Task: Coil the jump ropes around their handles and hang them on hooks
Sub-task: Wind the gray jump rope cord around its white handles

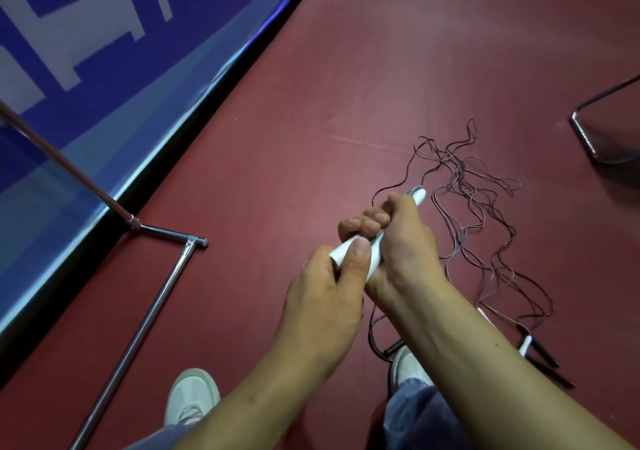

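Note:
Both hands hold white jump-rope handles (375, 252) above the red floor. My right hand (398, 238) grips them from above, fingers curled round, with a handle tip (420, 195) poking out past the thumb. My left hand (332, 276) pinches the near end of a handle with thumb on top. A tangle of thin dark rope (474, 200) lies loose on the floor beyond and to the right of my hands. More handles, black and white (530, 345), lie on the floor at the right near my forearm.
A chrome rack base (152, 304) with an upright pole (65, 162) stands at the left. A blue-and-white banner wall (86, 51) runs along the left edge. A metal chair leg (588, 134) is at upper right. My white shoes (190, 397) are below.

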`<state>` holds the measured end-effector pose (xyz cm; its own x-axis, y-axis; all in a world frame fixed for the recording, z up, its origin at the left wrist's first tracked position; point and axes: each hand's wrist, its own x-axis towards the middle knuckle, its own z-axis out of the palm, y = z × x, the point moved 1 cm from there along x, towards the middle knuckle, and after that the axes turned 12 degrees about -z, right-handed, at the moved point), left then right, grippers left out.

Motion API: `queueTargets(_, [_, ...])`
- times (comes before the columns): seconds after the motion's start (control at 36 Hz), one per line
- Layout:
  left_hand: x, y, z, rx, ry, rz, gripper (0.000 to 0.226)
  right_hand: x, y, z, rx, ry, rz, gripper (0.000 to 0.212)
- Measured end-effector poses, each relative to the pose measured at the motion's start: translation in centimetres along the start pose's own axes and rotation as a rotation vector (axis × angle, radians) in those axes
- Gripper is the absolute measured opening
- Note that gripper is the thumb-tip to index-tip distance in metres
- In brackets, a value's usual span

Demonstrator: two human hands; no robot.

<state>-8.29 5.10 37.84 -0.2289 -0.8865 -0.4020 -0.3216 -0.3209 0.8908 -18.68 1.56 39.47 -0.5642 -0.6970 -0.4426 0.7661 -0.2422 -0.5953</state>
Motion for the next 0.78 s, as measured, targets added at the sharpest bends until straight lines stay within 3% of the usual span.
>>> queueTargets(0.14, [-0.6,0.5,1.0,-0.167,0.257,-0.162,0.043,-1.4,1.2,0.1,-0.192,-0.054,-0.071,0.025])
queueTargets(0.25, [0.1,0.3,1.1,-0.238,0.338,-0.216,0.043,-2.0,1.9,-0.2,-0.330,-0.098,-0.113,0.030])
queueTargets(0.39, [0.6,0.9,0.0,-0.167,0.392,-0.106,0.037,-2.4,1.7,0.2,-0.312,-0.127,-0.070,0.042])
queueTargets(0.47, [1.1,0.8,-1.1,-0.156,0.415,-0.043,0.040,-2.5,1.6,0.0,-0.283,-0.213,-0.026,0.060])
queueTargets(0.67, [1.3,0.8,-3.7,-0.125,0.369,0.012,0.041,-1.6,0.3,-0.8,-0.365,-0.354,0.111,0.009])
queueTargets(0.78, [1.7,0.7,-5.2,0.022,0.390,0.085,0.040,-1.0,-1.0,-1.0,-0.574,-0.318,0.058,0.028])
